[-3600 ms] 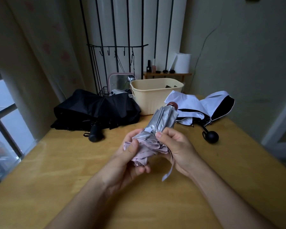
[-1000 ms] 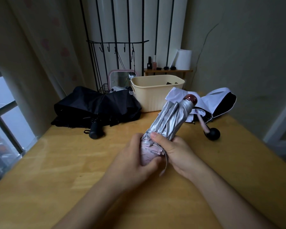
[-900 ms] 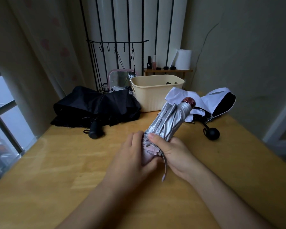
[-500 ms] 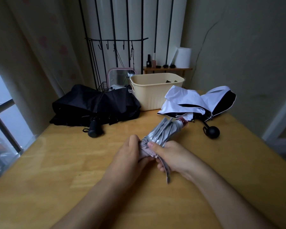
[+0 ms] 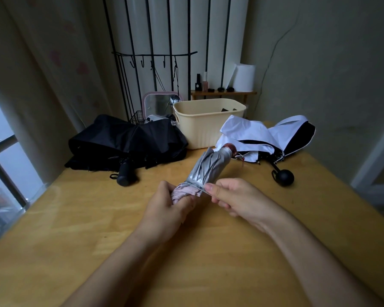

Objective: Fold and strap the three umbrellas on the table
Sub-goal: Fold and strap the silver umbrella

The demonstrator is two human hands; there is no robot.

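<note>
The person holds a silver umbrella (image 5: 208, 168) above the middle of the wooden counter (image 5: 75, 229), in front of the cream basket (image 5: 205, 127); its canopy is gathered into pleats, its reddish tip points up and away toward the basket, and its pink lower edge is bunched at the near end; the left hand (image 5: 166, 209) is closed around that pink end, fingers curled over the fabric; the right hand (image 5: 235, 199) is pinched shut on the strap (image 5: 197, 186), thumb and forefinger pressing its free end, and the strap runs taut across the canopy just above the left hand; whether the strap is fastened cannot be told; left of the basket lies a black umbrella (image 5: 124, 142), its canopy loose and spread in a heap, its black handle pointing toward the person; right of the basket lies a white umbrella (image 5: 259, 136) with a black inner face, also loose and unstrapped, its round black handle resting on the counter nearer the person; behind the basket stands a pink-framed mirror (image 5: 160, 104), and a small shelf (image 5: 224, 93) behind it carries bottles and a paper roll (image 5: 244, 77).
</note>
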